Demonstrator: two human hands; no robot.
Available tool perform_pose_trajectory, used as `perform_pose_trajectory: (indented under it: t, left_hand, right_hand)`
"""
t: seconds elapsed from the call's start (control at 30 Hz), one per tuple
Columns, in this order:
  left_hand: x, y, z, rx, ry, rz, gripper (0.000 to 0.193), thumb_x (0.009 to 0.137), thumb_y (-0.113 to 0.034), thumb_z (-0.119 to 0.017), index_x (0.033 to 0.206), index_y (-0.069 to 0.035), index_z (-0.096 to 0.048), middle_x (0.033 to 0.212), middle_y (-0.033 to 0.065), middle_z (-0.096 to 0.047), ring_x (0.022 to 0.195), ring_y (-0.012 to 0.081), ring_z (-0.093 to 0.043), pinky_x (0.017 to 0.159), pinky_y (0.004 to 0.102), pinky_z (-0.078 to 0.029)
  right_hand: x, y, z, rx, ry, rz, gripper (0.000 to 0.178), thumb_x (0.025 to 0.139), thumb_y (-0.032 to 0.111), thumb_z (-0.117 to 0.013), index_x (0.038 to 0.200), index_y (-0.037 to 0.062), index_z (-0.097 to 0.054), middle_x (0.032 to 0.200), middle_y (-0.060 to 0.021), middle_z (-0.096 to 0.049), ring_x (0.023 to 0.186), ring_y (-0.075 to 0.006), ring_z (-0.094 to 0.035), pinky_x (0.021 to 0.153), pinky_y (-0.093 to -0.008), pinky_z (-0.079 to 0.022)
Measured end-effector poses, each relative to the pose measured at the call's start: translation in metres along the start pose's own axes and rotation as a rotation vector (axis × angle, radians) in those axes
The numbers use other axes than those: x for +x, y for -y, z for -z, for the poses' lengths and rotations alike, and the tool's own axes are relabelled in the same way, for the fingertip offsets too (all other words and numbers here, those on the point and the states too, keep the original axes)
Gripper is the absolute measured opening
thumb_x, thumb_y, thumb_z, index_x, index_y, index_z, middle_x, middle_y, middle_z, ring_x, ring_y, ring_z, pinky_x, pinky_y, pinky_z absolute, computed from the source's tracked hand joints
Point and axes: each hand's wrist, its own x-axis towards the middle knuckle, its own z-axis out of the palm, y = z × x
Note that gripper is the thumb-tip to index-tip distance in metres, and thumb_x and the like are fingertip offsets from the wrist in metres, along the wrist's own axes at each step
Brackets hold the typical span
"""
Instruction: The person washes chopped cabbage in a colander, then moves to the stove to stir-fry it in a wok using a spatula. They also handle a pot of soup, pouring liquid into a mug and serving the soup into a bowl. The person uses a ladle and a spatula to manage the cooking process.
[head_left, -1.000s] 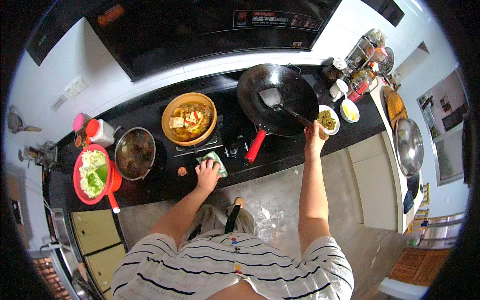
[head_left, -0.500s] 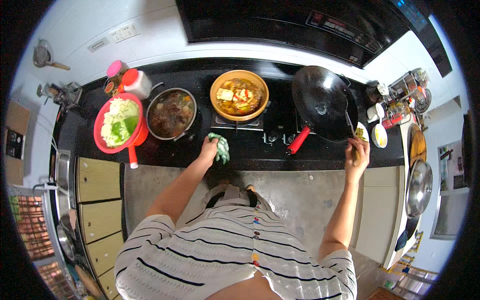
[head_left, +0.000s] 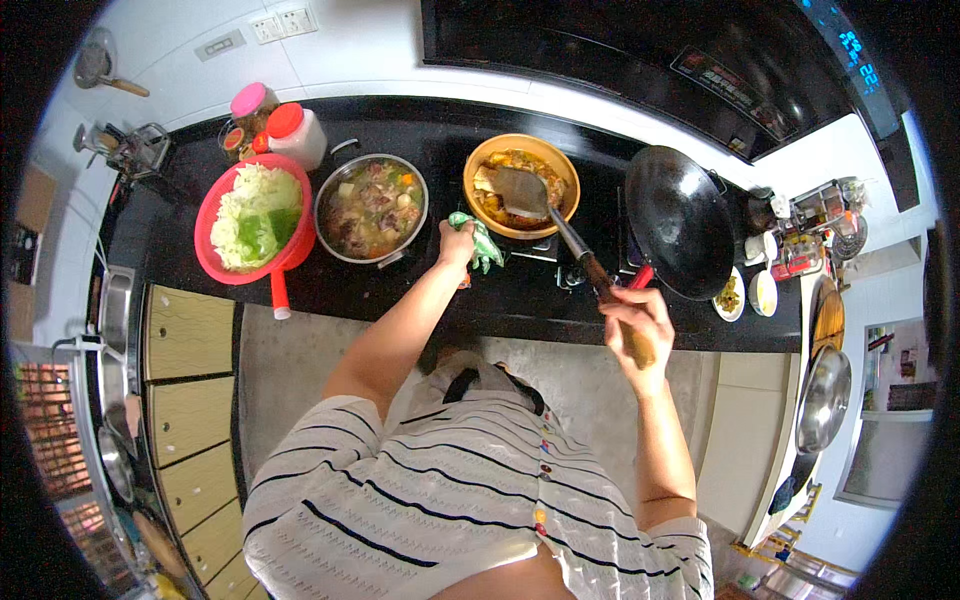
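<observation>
While the right hand (head_left: 632, 325) is wrapped tight around the wooden grip of a long-handled spatula (head_left: 545, 212), the tool's long axis runs on a slant from that hand, low and to the right by the counter's front edge, up and leftward to its flat blade, which lies over the food in the orange bowl (head_left: 520, 186). So the bowl sits up and to the left of the right hand, a spatula's length away. The left hand (head_left: 458, 245) is the nearer one: it is pressed down on a green cloth (head_left: 483, 243) just beside the bowl's lower left rim, fingers curled over the cloth, though I can't tell whether it grips it or only rests on it. To the left of that stands a steel pot of stew (head_left: 371, 208), and further left a red colander of chopped cabbage (head_left: 251, 217). A black wok (head_left: 680, 220) stands just right of the spatula's shaft, apart from the bowl.
</observation>
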Motion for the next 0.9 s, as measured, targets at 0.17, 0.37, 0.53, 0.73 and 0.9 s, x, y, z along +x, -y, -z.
perform_pose_trajectory:
  t: [0.17, 0.37, 0.53, 0.73, 0.9]
  left_hand:
    - [0.004, 0.004, -0.003, -0.157, 0.073, 0.036, 0.028, 0.096, -0.016, -0.051, 0.118, -0.006, -0.039, 0.109, 0.0094, -0.054, 0.095, 0.0196, -0.056, 0.08, 0.0377, -0.046]
    - [-0.014, -0.009, -0.004, -0.166, 0.008, 0.045, 0.032, 0.097, -0.027, -0.051, 0.116, -0.004, -0.04, 0.101, 0.0111, -0.055, 0.088, 0.0206, -0.057, 0.074, 0.0356, -0.047]
    - [0.001, -0.001, -0.009, -0.373, -0.03, 0.031, 0.048, 0.099, -0.044, -0.038, 0.124, -0.003, -0.039, 0.114, 0.0139, -0.052, 0.105, 0.0234, -0.052, 0.09, 0.0378, -0.042]
    - [0.001, -0.003, -0.01, -0.182, 0.128, 0.014, 0.053, 0.095, -0.045, -0.049, 0.131, -0.008, -0.036, 0.127, 0.0098, -0.05, 0.117, 0.0223, -0.047, 0.1, 0.0427, -0.035]
    - [0.031, 0.014, -0.014, -0.099, 0.052, -0.087, 0.046, 0.088, -0.021, -0.066, 0.122, -0.006, -0.039, 0.106, 0.0115, -0.058, 0.084, 0.0195, -0.061, 0.071, 0.0336, -0.051]
  right_hand:
    - [-0.002, 0.008, -0.028, 0.04, 0.155, -0.026, 0.032, 0.064, -0.009, -0.072, 0.092, 0.0056, -0.07, 0.104, -0.0093, -0.059, 0.079, -0.018, -0.064, 0.067, -0.0263, -0.053]
    - [-0.009, -0.008, -0.032, 0.022, 0.339, -0.176, 0.027, 0.07, -0.005, -0.067, 0.095, 0.005, -0.067, 0.104, -0.0068, -0.055, 0.071, -0.0158, -0.064, 0.061, -0.0275, -0.053]
    - [0.002, -0.001, -0.028, -0.106, 0.142, 0.01, 0.035, 0.061, -0.008, -0.071, 0.093, 0.0056, -0.069, 0.105, -0.0083, -0.057, 0.073, -0.017, -0.065, 0.063, -0.0271, -0.053]
    - [0.016, -0.027, -0.029, -0.189, 0.041, 0.048, 0.037, 0.058, -0.01, -0.073, 0.091, 0.0059, -0.068, 0.103, -0.0099, -0.059, 0.08, -0.0201, -0.064, 0.065, -0.0286, -0.053]
    - [0.027, -0.05, -0.048, -0.188, 0.036, 0.002, 0.027, 0.062, -0.01, -0.071, 0.085, 0.0042, -0.067, 0.102, -0.0093, -0.059, 0.086, -0.0224, -0.065, 0.071, -0.0289, -0.054]
